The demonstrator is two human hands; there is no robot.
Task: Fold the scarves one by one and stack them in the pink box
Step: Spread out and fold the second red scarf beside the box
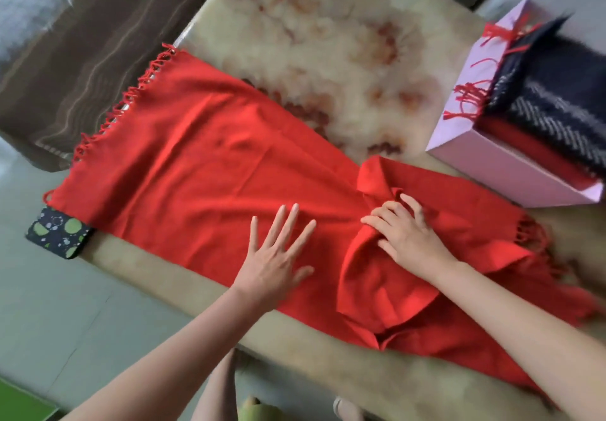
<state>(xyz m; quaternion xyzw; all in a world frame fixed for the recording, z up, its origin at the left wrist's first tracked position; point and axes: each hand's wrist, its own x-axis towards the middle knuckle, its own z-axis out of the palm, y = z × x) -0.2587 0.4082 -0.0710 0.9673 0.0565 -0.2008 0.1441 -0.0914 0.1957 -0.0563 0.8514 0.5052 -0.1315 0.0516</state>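
Note:
A long red scarf with fringed ends lies spread across the marble table, its right part bunched and wrinkled. My left hand lies flat on the scarf's middle, fingers straight and spread. My right hand rests on the bunched part, fingers curled into a fold of the red cloth. The pink box stands at the right on the table. It holds a folded red scarf with a dark herringbone scarf on top, and red fringe hangs over its open flap.
A dark phone with green dots sticks out from under the scarf's left corner at the table edge. A brown striped cushion lies beyond the table's left side. Grey sofa fabric shows at the top right.

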